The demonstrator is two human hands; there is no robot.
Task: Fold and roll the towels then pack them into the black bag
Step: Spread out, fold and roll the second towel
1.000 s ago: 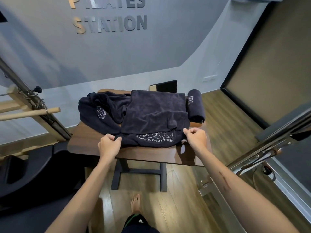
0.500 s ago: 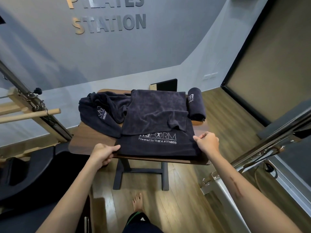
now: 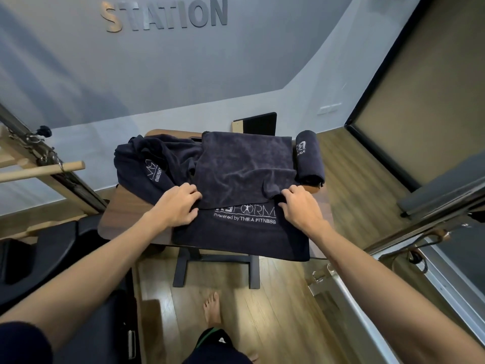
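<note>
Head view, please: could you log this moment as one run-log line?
stage: folding | left hand: on spread towel | right hand: gripping its folded-over edge | rolled towel: table's right | bag: unseen

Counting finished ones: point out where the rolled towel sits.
Head view: the rolled towel lies at the table's far right edge, right of the flat towel and beyond the right hand.

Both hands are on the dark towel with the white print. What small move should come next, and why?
Probably lift the folded-back flap with both hands and spread it away over the table. The left hand and right hand already rest at the flap's near edge, the towel hangs past the table's front, and only one roll is finished.
</note>
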